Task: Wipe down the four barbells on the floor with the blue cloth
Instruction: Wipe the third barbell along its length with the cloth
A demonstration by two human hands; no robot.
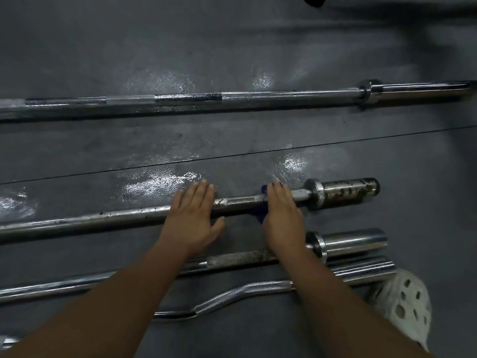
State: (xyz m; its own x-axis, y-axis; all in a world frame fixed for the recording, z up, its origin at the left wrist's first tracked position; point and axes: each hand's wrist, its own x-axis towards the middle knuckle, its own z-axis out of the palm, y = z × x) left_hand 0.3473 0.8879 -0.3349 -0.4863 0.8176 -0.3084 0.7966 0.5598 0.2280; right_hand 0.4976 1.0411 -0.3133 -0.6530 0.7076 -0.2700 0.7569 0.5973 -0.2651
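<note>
Rusty, pitted steel barbell (103, 220) lies L–R across the dark grey rubber floor (232, 60), 2nd from the far edge, long axis crosswise to both forearms. Small blue cloth (259, 215) sits on the shaft near the R collar, under the right hand (284, 215), which lies flat, fingers straight, pressing it down. Left hand (192, 215) is also flat & released on the shaft, just beside. Most of the shaft runs L, so the wipe prob. goes that way. Cloth mostly hidden; R thumb unseen; bar's L end cut off.
</note>
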